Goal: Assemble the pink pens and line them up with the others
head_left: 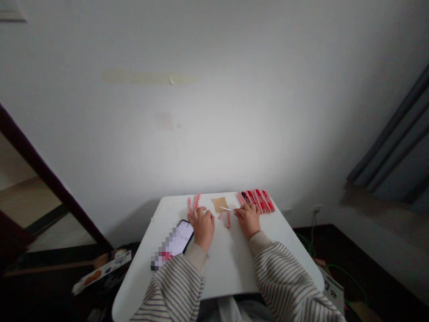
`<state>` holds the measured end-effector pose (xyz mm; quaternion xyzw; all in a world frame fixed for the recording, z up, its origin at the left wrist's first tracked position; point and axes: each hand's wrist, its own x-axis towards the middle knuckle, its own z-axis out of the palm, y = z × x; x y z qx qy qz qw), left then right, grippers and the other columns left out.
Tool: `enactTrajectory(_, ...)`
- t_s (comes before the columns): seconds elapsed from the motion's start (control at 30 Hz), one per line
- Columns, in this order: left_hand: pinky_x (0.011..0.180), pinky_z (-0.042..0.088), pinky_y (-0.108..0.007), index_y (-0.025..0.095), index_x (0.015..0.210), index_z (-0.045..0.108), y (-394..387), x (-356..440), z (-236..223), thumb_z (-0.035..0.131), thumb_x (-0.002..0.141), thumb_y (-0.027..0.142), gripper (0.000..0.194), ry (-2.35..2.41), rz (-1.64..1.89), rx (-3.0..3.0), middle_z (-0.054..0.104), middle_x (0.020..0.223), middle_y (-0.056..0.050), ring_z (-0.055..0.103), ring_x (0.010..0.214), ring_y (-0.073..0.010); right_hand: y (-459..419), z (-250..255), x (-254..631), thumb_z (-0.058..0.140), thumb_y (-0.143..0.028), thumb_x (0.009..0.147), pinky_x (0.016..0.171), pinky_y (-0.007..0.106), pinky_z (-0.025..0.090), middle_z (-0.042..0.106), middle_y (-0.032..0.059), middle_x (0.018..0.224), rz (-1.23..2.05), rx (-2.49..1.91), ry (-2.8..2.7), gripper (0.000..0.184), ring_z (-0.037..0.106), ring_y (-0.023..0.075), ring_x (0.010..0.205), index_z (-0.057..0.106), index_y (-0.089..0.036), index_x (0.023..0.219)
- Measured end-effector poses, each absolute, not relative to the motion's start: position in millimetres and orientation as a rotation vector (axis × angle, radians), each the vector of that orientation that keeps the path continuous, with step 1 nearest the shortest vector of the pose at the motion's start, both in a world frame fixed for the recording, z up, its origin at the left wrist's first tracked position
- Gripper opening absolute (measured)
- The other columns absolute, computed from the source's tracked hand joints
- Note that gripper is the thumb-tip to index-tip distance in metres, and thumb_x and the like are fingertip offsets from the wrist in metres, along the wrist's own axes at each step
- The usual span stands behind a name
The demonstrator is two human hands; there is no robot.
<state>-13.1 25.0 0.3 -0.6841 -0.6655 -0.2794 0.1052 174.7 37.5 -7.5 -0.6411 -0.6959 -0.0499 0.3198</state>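
Note:
My right hand (250,219) pinches a thin, pale, pointed stick (227,209), perhaps a pen refill, its tip pointing left over a square of brown paper (218,204). Just below the paper lie a pink pen barrel (228,220) and a small pink piece (220,216). On the left, my left hand (203,226) rests with curled fingers by several pink pen parts (190,203); what its fingertips hold, if anything, is hidden. Beyond the right hand, several pink and red pens (259,201) lie side by side, with a black part among them.
A phone (182,237) with a lit screen lies left of my left forearm. Everything sits on a small white table (231,268) with rounded corners, pushed up to a white wall (231,112). Green cables (306,243) run along the floor at right.

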Motion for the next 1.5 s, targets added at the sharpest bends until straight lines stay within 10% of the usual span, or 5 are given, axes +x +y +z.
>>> enactTrajectory(1.5,0.103,0.030,-0.046,0.028,0.083,0.071,22,-12,12,0.062,0.079,0.030,0.010,-1.882,-1.091,-2.172,0.059,0.110,-0.004,0.048,0.112,-0.0229,38,-9,174,0.066,-0.030,0.082,0.096,0.041,0.023,0.060,0.0024,0.108,-0.226,-1.609,-1.893,0.025,0.040,0.0225,0.107,0.068,-0.037,0.106)
